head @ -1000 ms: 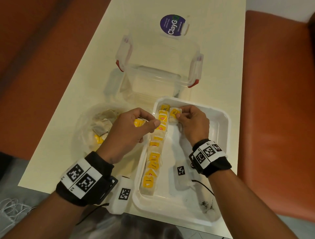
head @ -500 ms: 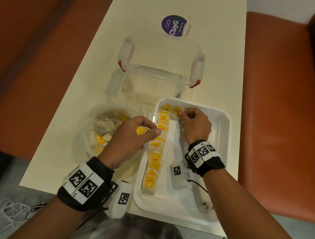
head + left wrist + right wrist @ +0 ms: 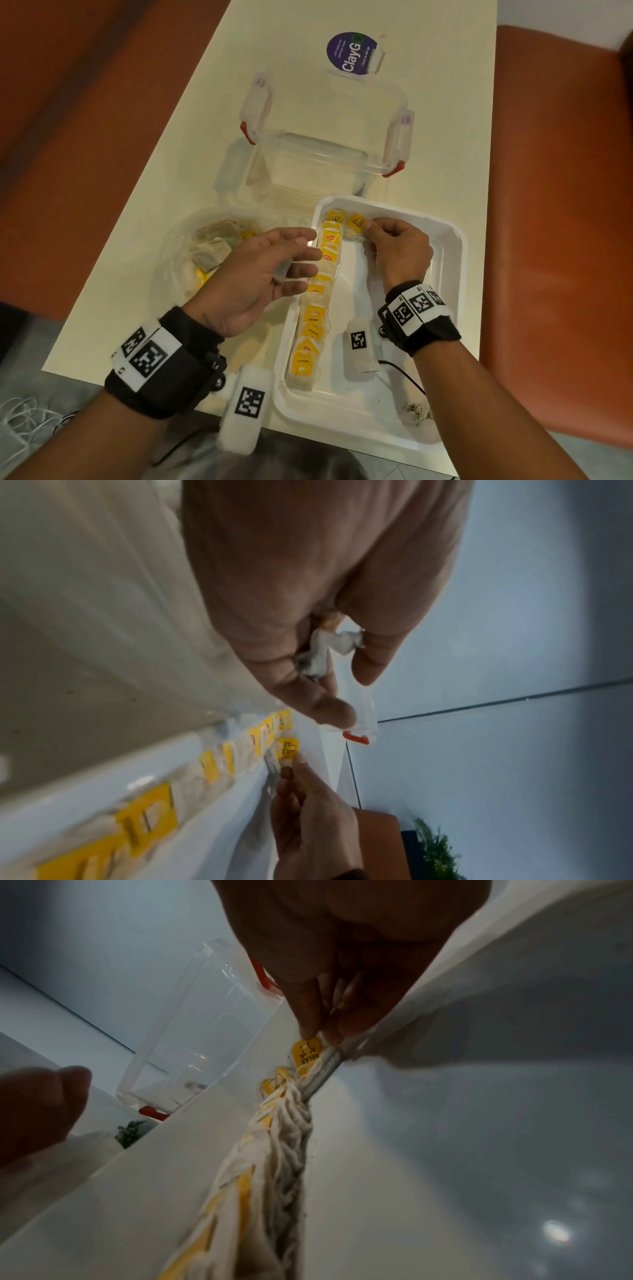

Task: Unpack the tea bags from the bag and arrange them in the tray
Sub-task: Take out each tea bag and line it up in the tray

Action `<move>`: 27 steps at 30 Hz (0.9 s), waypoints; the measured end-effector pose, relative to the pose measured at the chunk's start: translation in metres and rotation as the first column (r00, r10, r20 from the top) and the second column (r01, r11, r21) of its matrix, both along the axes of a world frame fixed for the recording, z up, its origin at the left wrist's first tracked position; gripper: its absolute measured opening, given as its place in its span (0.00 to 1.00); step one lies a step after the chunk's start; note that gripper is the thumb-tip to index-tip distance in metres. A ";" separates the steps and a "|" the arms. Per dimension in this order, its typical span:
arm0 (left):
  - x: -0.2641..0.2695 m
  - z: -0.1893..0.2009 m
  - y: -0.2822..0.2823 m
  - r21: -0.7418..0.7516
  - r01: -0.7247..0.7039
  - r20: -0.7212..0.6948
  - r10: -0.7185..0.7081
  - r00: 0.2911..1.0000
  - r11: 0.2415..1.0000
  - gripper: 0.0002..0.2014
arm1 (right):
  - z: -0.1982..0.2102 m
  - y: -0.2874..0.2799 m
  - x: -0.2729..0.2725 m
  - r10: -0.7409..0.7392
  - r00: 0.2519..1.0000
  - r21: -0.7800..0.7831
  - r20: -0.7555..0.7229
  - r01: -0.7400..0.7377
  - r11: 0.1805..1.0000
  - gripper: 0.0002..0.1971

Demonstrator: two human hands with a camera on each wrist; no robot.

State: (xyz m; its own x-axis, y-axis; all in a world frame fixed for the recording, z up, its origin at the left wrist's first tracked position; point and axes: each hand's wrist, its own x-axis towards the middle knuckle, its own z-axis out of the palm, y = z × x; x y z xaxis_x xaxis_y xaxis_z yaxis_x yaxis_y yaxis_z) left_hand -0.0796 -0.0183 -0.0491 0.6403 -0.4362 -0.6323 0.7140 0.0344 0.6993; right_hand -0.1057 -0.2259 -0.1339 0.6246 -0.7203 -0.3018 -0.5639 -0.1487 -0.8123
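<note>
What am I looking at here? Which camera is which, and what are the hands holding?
No machine: these are a person's two bare hands, with cameras strapped to the wrists. The wide picture comes from a head camera looking down. The other two each look along one hand at its fingers.

On the table sit a white tray, a clear bag of loose tea bags to its left, and a clear container with red clips behind it. A row of tea bags lies along the tray's left wall.

The right hand pinches a yellow-tagged tea bag at the tray's far end, beside the top of the row. The left hand hovers over the tray's left edge, holding a pale crumpled thing, probably another tea bag.
</note>
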 end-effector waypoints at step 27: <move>-0.011 0.004 -0.014 -0.207 0.015 -0.099 -0.036 0.994 0.978 0.33 | 0.083 0.067 -0.049 0.591 0.791 -0.321 0.158 -0.525 0.788 0.07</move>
